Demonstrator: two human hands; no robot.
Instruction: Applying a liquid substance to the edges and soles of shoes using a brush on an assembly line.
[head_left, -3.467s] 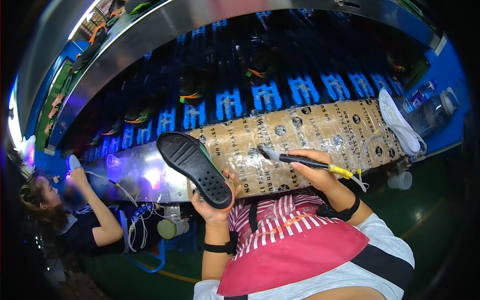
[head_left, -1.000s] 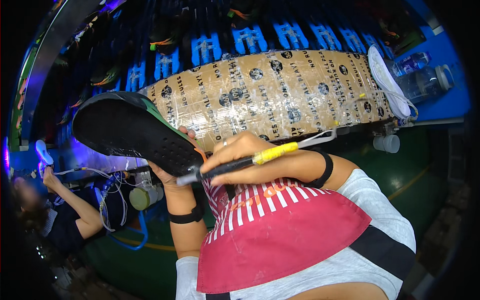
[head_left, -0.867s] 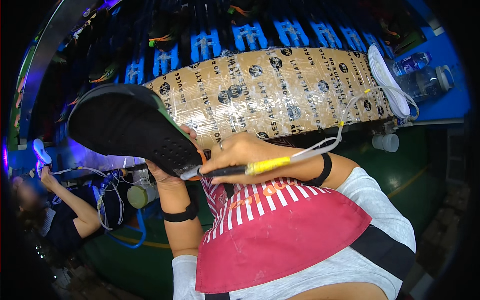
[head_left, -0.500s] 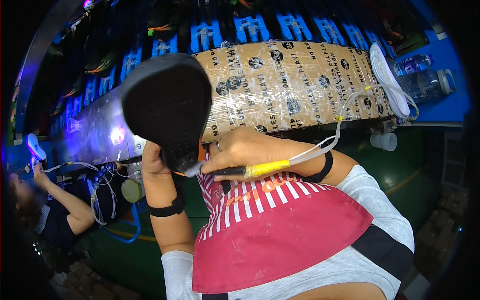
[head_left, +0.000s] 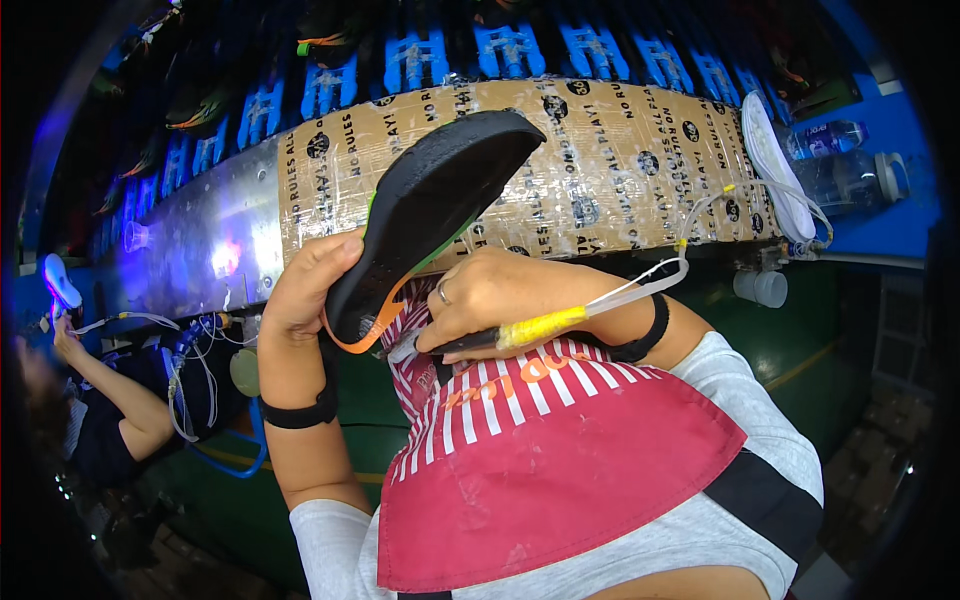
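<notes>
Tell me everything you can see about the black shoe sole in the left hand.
The curved black shoe sole, rubber-like in look, has green edging and an orange heel edge. It is tilted, toe end toward upper right, seen against the brown printed cardboard sheet. The bare left hand grips it near the heel; whether the slim black-and-yellow brush touches it is unclear.

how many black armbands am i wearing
2: left armband, on the arm whose left hand holds the black shoe sole; right armband, on the arm whose right hand holds the brush. Any under the sleeves would be hidden.
</notes>
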